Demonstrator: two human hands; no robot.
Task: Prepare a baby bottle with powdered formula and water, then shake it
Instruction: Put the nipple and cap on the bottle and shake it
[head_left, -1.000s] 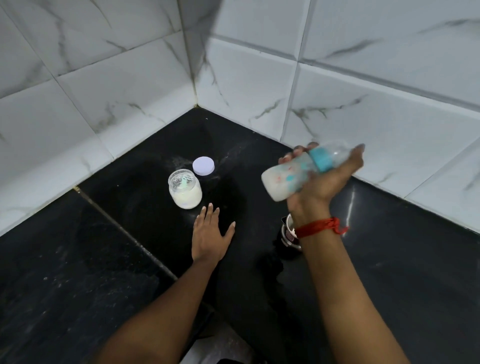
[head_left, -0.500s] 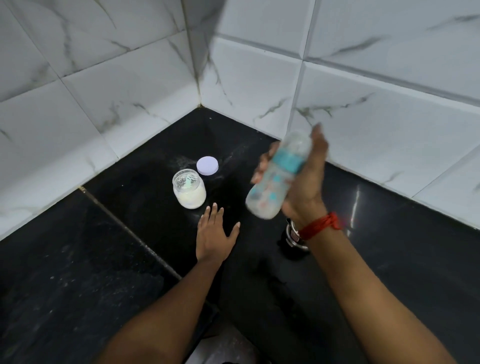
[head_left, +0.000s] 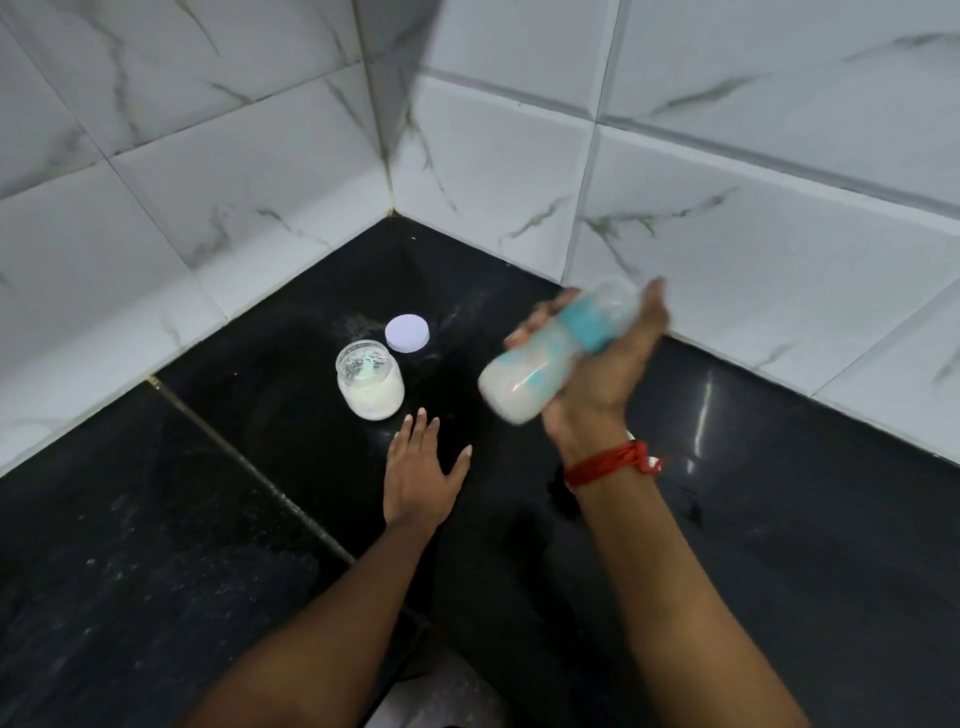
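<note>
My right hand (head_left: 608, 364) grips a baby bottle (head_left: 540, 358) with a teal collar and milky white liquid inside. The bottle is blurred and tilted, its base down-left and its capped top up-right, held above the black counter (head_left: 208, 519). My left hand (head_left: 421, 478) lies flat on the counter, fingers apart, holding nothing. Just beyond its fingertips stands an open glass jar (head_left: 370, 385) of white powder with a pale scoop inside. The jar's round white lid (head_left: 407, 333) lies flat behind it.
White marble-look tiled walls (head_left: 727, 234) meet in a corner behind the jar. A metal object, mostly hidden under my right wrist, sits on the counter. A red thread (head_left: 608, 462) is tied round my right wrist. Powder dust speckles the counter near the lid.
The bottle has swung back from nearly upright to a flatter tilt, base down-left, still in my right hand. My left hand stays flat on the counter.
</note>
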